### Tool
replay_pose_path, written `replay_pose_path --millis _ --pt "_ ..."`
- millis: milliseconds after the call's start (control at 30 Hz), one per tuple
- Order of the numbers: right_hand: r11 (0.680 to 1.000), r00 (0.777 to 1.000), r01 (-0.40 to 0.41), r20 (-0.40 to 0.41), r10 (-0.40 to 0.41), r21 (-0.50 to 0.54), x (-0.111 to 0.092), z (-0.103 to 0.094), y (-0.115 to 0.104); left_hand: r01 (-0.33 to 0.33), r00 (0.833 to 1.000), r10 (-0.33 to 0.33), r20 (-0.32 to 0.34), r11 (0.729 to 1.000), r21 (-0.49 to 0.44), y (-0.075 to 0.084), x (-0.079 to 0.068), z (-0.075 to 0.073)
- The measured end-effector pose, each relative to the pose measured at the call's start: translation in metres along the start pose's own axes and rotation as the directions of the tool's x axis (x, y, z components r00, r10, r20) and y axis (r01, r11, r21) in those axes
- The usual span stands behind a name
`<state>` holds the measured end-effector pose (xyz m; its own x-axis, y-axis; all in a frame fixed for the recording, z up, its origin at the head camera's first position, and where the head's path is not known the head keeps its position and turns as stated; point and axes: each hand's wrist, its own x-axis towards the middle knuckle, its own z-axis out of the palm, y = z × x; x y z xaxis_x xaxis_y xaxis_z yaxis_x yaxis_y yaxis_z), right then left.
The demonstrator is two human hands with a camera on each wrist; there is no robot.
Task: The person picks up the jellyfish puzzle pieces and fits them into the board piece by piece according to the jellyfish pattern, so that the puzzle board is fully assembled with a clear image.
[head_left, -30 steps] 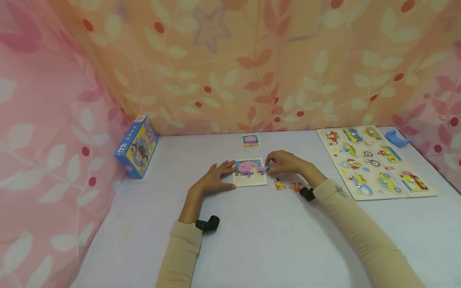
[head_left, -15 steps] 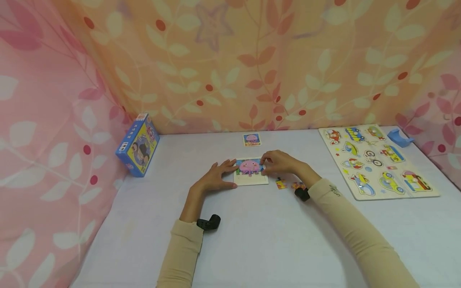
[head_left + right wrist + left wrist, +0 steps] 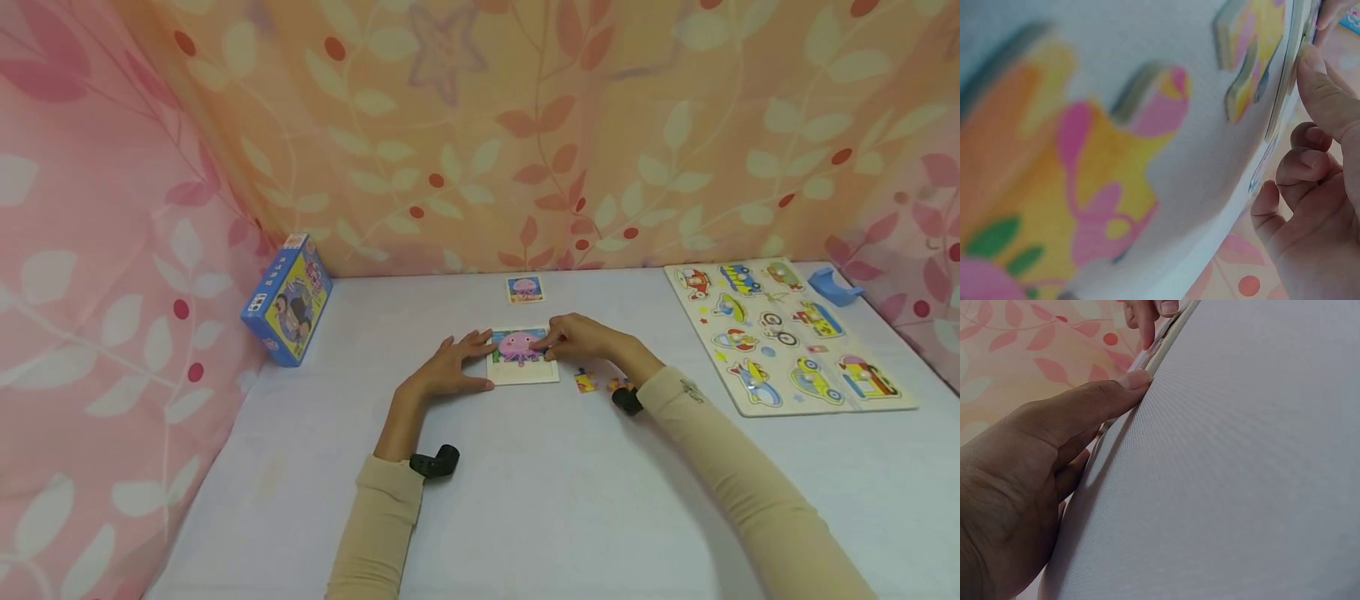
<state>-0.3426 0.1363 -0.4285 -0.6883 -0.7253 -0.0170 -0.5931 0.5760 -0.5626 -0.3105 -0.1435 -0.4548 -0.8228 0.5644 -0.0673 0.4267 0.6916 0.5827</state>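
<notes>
A small puzzle board (image 3: 525,377) with a white frame lies flat on the table, a pink octopus picture (image 3: 516,345) filling its upper part. My left hand (image 3: 442,369) rests at its left side, fingers spread along the edge and thumb (image 3: 1135,379) against the near corner. From the right, my right hand (image 3: 585,335) presses an extended index finger on the right part of the octopus; its thumb (image 3: 1313,69) is at the board's edge and its other fingers are curled. Two loose yellow-orange puzzle pieces are near my right wrist, one piece (image 3: 585,381) closer to the board.
Behind the board lies a small octopus picture card (image 3: 524,289). A blue box (image 3: 288,302) stands at the left. On the right are a large vehicle peg puzzle (image 3: 787,342) and a blue plastic piece (image 3: 835,287). A patterned curtain (image 3: 480,150) closes off the back.
The right hand brought a pink-and-blue puzzle piece leftward into the board beside the octopus, released its pinch and now presses there with the index finger. The left hand stays in place.
</notes>
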Motion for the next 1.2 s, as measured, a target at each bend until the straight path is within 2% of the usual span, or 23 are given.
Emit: replay_pose_path --millis 167,367,433,533,667,800,933,1067,1200 --pt "0.996 0.999 -0.048 0.004 0.048 -0.076 0.003 -0.001 0.000 -0.002 1.000 0.002 0.008 1.000 0.011 -0.001 0.001 0.000" --pt "0.973 0.992 -0.128 -0.047 0.121 -0.192 0.006 -0.001 -0.006 -0.007 1.000 0.007 0.005 1.000 0.014 -0.001 0.000 -0.002" --pt "0.973 0.990 -0.141 -0.052 0.134 -0.181 0.006 0.000 -0.007 -0.010 1.000 0.010 -0.010 1.000 0.008 -0.001 0.000 -0.003" --pt "0.983 0.987 -0.158 -0.040 0.155 -0.091 0.003 0.002 -0.006 -0.029 0.999 0.029 -0.026 1.000 0.003 -0.003 0.000 -0.001" --pt "0.986 0.985 -0.165 -0.058 0.165 0.015 -0.012 0.000 0.000 -0.066 0.997 0.065 -0.028 0.998 -0.012 -0.005 0.000 0.000" --pt "0.990 0.984 -0.143 -0.105 0.144 0.018 -0.037 -0.005 0.002 -0.074 0.997 0.072 -0.042 0.996 -0.048 -0.004 -0.002 -0.001" --pt "0.986 0.981 -0.166 -0.104 0.164 -0.015 -0.060 -0.009 -0.001 -0.069 0.996 0.065 -0.059 0.996 -0.060 -0.005 -0.002 -0.003" --pt "0.971 0.975 -0.211 -0.089 0.202 -0.110 -0.076 -0.007 -0.003 -0.071 0.996 0.067 -0.059 0.996 -0.061 -0.006 -0.001 -0.003" --pt "0.971 0.983 -0.169 -0.096 0.154 -0.171 -0.083 -0.002 -0.003 -0.086 0.995 0.082 -0.052 0.994 -0.069 -0.005 -0.001 -0.001"
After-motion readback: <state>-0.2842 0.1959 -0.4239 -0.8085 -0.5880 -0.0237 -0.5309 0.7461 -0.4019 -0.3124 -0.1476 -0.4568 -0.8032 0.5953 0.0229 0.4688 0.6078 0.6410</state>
